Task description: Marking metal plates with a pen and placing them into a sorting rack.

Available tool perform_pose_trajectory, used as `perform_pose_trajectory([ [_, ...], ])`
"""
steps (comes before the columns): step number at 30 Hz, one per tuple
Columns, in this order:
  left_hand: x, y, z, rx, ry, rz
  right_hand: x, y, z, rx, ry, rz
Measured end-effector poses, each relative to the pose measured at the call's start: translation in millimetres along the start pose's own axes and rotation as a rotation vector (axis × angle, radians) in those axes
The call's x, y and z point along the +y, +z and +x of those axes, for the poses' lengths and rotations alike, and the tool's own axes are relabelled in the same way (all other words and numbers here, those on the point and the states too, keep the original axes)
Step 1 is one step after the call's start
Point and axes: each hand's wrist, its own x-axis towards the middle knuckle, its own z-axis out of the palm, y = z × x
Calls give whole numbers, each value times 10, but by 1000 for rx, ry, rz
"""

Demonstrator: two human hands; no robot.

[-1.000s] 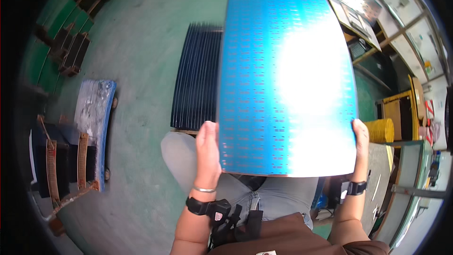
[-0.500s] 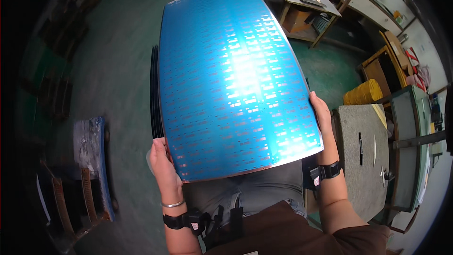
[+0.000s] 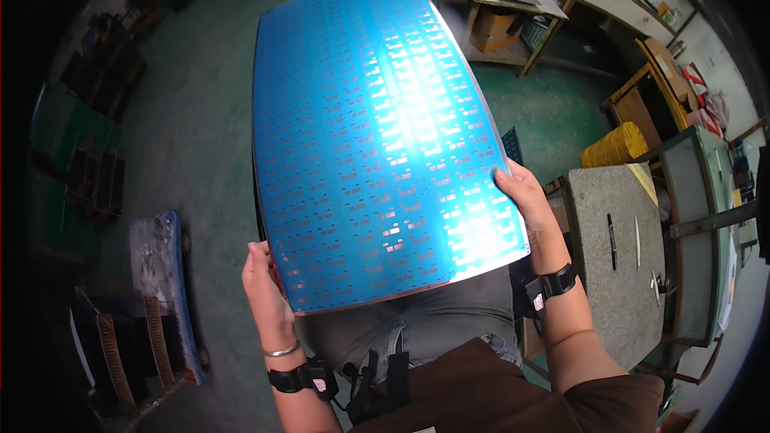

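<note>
A large blue circuit board panel [image 3: 345,144], patterned with rows of small copper-coloured pads, is held up in front of my body. Its face is turned toward me and catches a bright glare on the right half. My left hand [image 3: 266,285] grips the lower left edge, its other fingers partly hidden by the panel. At the right edge, lower down, my right hand [image 3: 525,199] holds on with the thumb over the face and the rest of the fingers behind.
On my right stands a grey-topped table [image 3: 585,289] with a black pen [image 3: 612,240] and a white stick [image 3: 638,240]. Beyond it are a yellow roll [image 3: 613,144] and a workbench [image 3: 505,0]. A blue-edged cart [image 3: 164,273] and a slotted rack [image 3: 132,353] stand at left.
The panel and both hands have shifted a little left. My right thumb now lies over the panel's face. The dark slats beside the panel's left edge are now mostly covered.
</note>
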Motion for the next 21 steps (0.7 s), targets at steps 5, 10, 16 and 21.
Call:
perform_pose_trajectory([
  [5, 324, 144, -79, -166, -42, -743, 123, 59, 40, 8, -74, 82],
  [10, -149, 623, -260, -452, -66, -917, 459, 468, -12, -48, -123, 352],
  [16, -162, 666, -229, -280, -176, -561, 640, 347, -150, -180, 6, 315],
  [21, -243, 374, -167, -277, -222, -584, 238, -272, -306, 107, -65, 131],
])
